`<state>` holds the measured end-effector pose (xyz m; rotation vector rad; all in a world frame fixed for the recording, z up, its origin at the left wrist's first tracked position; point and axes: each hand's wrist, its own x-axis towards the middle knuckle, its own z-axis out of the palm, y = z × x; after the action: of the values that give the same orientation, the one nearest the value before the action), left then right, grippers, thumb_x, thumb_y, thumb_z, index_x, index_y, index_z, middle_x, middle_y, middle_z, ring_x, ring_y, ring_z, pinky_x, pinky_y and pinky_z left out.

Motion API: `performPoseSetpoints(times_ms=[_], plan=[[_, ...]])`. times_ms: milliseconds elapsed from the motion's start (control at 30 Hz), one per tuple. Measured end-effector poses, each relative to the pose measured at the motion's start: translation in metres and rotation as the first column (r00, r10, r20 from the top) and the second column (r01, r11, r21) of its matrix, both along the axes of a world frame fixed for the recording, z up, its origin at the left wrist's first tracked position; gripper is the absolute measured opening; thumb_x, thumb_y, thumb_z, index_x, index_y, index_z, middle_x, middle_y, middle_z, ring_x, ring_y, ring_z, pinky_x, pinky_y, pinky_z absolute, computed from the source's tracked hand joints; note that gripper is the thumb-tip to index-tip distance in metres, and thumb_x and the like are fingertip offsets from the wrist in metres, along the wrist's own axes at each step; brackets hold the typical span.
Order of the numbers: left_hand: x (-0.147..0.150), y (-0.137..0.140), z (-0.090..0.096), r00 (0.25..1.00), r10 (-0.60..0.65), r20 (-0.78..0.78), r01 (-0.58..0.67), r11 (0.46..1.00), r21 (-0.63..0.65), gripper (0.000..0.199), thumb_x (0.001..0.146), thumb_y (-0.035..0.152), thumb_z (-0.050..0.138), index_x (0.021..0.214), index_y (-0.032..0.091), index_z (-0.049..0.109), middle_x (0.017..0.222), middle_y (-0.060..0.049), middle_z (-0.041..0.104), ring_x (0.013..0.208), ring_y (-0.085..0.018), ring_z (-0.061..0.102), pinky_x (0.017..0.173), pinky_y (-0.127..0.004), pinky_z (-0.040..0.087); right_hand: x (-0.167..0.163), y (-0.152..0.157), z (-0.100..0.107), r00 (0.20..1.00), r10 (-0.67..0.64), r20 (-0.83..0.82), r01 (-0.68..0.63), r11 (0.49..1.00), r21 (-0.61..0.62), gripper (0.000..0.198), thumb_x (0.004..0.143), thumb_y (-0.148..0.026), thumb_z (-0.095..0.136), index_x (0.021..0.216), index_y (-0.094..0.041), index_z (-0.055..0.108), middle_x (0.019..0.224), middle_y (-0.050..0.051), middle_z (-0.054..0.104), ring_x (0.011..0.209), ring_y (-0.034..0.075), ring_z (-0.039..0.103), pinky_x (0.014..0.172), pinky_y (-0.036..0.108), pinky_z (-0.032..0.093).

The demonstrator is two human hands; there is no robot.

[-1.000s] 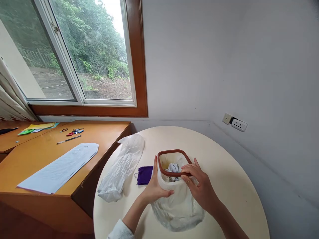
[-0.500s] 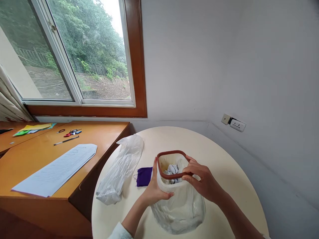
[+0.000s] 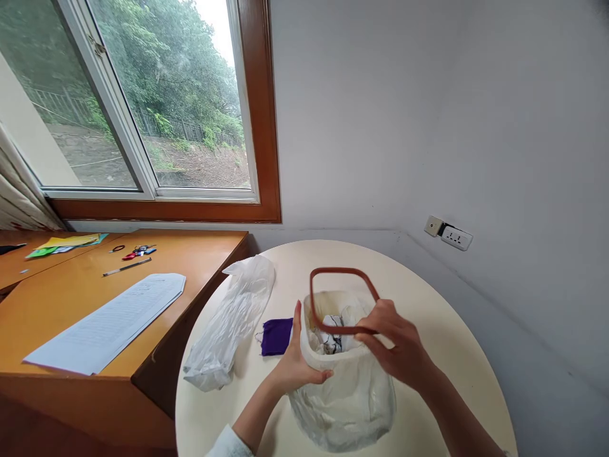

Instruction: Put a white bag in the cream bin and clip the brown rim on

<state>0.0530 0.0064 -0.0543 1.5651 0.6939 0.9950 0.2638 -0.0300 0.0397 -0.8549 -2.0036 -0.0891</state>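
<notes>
Head view: one brown rectangular frame (image 3: 335, 329), pinched by thumb and fingers of the right hand (image 3: 397, 346), over the mouth of a bag-lined white bin (image 3: 340, 384) on the round desk (image 3: 442, 355). Left hand (image 3: 294, 363), spread wide, grasps the bin's near-left corner; purple cloth (image 3: 275, 337) just beside.

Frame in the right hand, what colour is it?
The frame is reddish brown, in the head view.
</notes>
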Motion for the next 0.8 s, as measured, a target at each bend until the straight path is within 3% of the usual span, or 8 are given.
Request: performPoseSetpoints(times_ms=[100,200,367,467,600,800], plan=[[-0.001,0.000,-0.001,0.999,0.001,0.042,-0.001,1.000,0.009,0.130,0.056,0.021,0.077,0.135,0.030,-0.026,0.147,-0.015,0.014,0.131,-0.029,0.026,0.106,-0.050,0.020,0.028,0.009,-0.013,0.973,-0.216,-0.086,0.218,0.976,0.011,0.004,0.082,-0.023,0.054,0.083,-0.021,0.057,0.070,0.001,0.061,0.065,0.015,0.055,0.070,0.034,0.043],[-0.001,0.001,-0.003,0.999,-0.004,0.054,0.003,1.000,0.012,0.129,0.055,0.018,0.076,0.135,0.032,-0.024,0.146,-0.014,0.016,0.131,-0.028,0.026,0.106,-0.050,0.018,0.060,0.014,-0.044,0.909,-0.417,0.002,0.416,0.907,-0.063,0.013,0.085,-0.031,0.050,0.083,-0.021,0.058,0.074,0.003,0.063,0.072,0.018,0.058,0.074,0.035,0.044],[-0.001,0.002,-0.004,0.999,-0.016,0.034,0.015,1.000,0.023,0.129,0.055,0.022,0.077,0.134,0.035,-0.025,0.146,-0.013,0.017,0.131,-0.029,0.026,0.104,-0.051,0.022,0.098,0.005,-0.110,0.834,-0.524,0.175,0.546,0.829,-0.123,0.023,0.087,-0.037,0.046,0.081,-0.019,0.060,0.075,0.006,0.062,0.073,0.021,0.059,0.069,0.037,0.044],[-0.002,0.002,-0.003,1.000,-0.012,0.026,0.011,1.000,0.020,0.131,0.055,0.025,0.077,0.133,0.034,-0.027,0.145,-0.014,0.021,0.130,-0.028,0.029,0.104,-0.049,0.024,0.110,-0.007,-0.137,0.804,-0.527,0.273,0.581,0.794,-0.179,0.026,0.087,-0.038,0.044,0.082,-0.020,0.061,0.076,0.006,0.062,0.072,0.021,0.059,0.069,0.038,0.044],[-0.003,0.005,0.000,1.000,0.001,0.009,-0.001,1.000,0.016,0.132,0.055,0.024,0.078,0.133,0.032,-0.029,0.145,-0.014,0.020,0.129,-0.027,0.031,0.104,-0.047,0.024,0.117,-0.023,-0.149,0.775,-0.540,0.328,0.621,0.748,-0.235,0.025,0.087,-0.039,0.044,0.082,-0.021,0.061,0.081,0.007,0.063,0.077,0.022,0.060,0.073,0.040,0.043],[-0.004,0.006,0.008,1.000,-0.008,-0.013,0.008,1.000,0.009,0.131,0.058,0.024,0.076,0.132,0.028,-0.032,0.145,-0.016,0.018,0.130,-0.028,0.029,0.105,-0.046,0.025,0.124,-0.037,-0.146,0.785,-0.513,0.348,0.618,0.687,-0.381,0.023,0.085,-0.038,0.045,0.080,-0.022,0.061,0.080,0.005,0.063,0.078,0.022,0.060,0.078,0.042,0.042]])
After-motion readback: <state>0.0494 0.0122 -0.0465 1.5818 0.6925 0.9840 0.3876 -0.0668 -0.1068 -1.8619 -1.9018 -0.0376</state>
